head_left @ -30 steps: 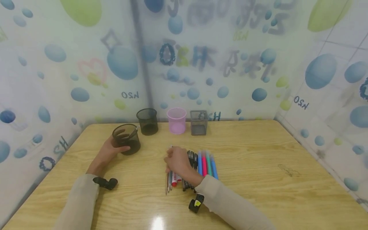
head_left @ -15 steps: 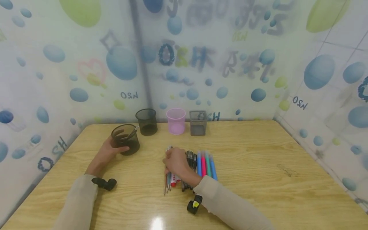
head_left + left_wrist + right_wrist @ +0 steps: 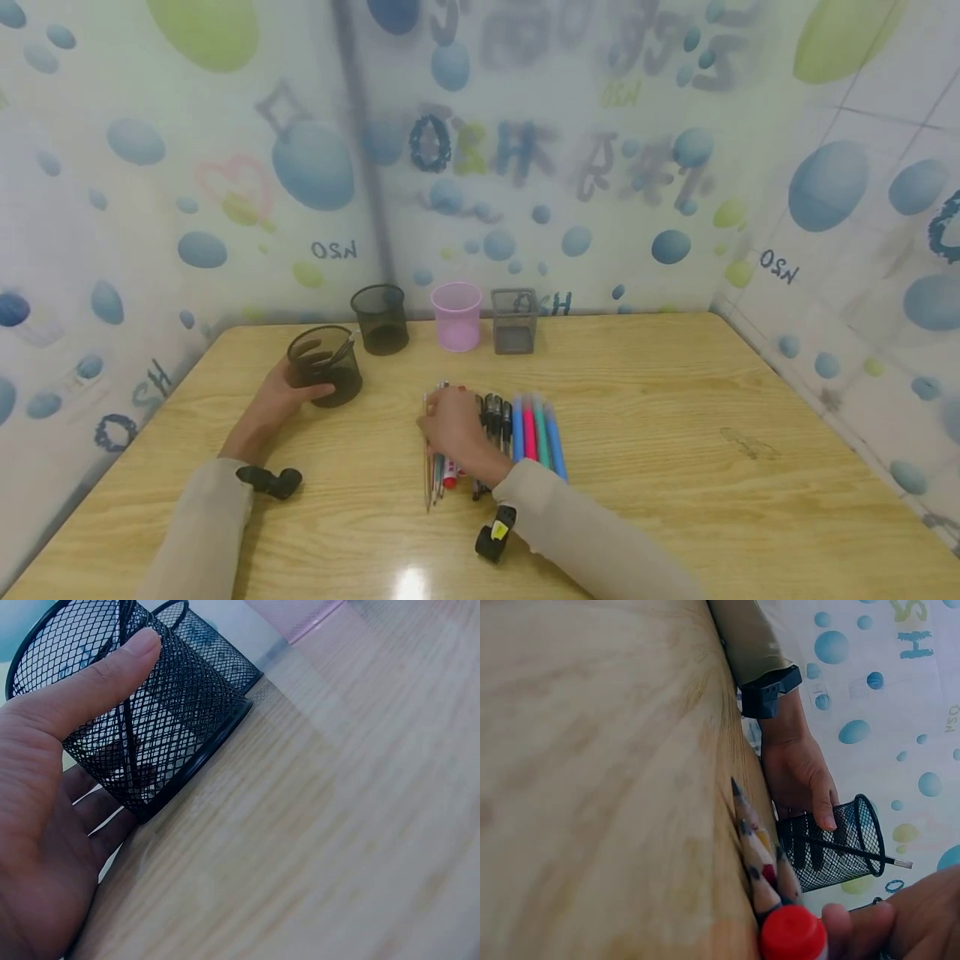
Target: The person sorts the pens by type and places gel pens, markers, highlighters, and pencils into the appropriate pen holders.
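My left hand [image 3: 288,392] grips a round black mesh pen holder [image 3: 187,712], thumb on the near side and fingers around the far side. A single pencil [image 3: 900,862] leans inside that holder. My right hand [image 3: 453,421] bends over the left end of a row of pencils and pens, its fingertips at the leftmost pencil [image 3: 427,479]; the exact contact is partly hidden. Several sharpened pencil tips [image 3: 765,896] show beside a red-capped marker [image 3: 791,934] in the right wrist view. The hand covers the middle of the pencils and the marker.
Black pens [image 3: 492,412] and several coloured felt-tip pens [image 3: 530,429] lie to the right of the right hand. Along the back edge stand another round black mesh holder [image 3: 381,321], a pink holder [image 3: 457,321] and a square grey mesh holder [image 3: 514,325]. Patterned curtains surround the table.
My right hand has shifted slightly left over the pencils, uncovering more of the black pens. The left hand and its pen holder stay in place; the view drifts a little.
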A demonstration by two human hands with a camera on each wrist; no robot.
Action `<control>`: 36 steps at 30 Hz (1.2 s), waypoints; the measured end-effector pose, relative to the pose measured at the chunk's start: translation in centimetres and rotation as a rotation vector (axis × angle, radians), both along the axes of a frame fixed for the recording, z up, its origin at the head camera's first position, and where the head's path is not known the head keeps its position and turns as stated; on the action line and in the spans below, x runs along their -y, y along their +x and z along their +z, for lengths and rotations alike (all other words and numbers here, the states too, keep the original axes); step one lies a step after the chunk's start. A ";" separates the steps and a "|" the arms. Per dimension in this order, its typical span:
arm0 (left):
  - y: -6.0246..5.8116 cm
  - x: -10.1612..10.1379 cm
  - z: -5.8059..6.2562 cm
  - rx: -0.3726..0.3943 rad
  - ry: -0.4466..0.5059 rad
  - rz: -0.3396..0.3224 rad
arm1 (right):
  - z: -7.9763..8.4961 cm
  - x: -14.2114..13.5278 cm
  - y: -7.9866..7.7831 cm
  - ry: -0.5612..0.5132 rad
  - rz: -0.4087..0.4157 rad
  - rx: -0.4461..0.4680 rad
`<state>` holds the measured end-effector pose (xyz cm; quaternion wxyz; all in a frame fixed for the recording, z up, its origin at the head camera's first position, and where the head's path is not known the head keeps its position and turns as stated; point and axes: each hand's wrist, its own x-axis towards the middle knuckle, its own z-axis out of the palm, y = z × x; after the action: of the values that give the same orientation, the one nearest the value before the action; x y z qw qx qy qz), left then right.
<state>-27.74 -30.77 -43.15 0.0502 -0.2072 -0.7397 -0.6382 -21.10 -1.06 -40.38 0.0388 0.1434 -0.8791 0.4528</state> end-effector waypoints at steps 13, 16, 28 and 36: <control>-0.1 0.0 0.0 -0.002 -0.008 0.000 | 0.1 0.8 -0.7 0.183 -0.056 -0.046; -0.1 0.0 0.1 -0.008 -0.023 0.009 | 0.2 1.0 -0.8 0.217 -0.062 -0.026; -0.1 0.2 -0.2 -0.014 -0.042 0.018 | 0.5 1.4 -0.6 0.318 -0.045 -0.021; 0.0 0.1 0.0 -0.010 -0.045 0.023 | 0.8 1.9 -0.7 0.369 -0.051 0.009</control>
<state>-27.70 -30.83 -43.15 0.0564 -0.2029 -0.7558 -0.6200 -21.82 -2.98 -39.60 0.0193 0.1239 -0.9508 0.2834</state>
